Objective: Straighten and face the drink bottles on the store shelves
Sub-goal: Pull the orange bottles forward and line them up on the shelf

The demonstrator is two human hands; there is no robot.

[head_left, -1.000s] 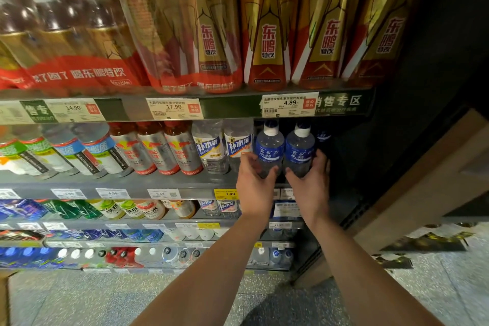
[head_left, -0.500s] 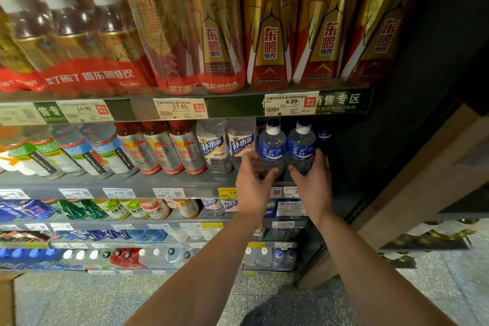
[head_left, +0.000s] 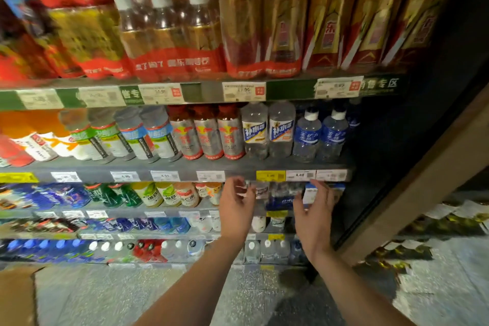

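Blue-label water bottles (head_left: 320, 135) sit faced at the second shelf's right end, centre-right of frame. Left hand (head_left: 236, 209) and right hand (head_left: 315, 216) hang spread and empty just below, so I'd guess the blurry lower row (head_left: 277, 196) is next: grab and turn labels forward.

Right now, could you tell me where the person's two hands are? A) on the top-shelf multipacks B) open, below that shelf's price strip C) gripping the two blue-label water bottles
B: the left hand and right hand hang open below the price strip, clear of the blue-label water bottles.
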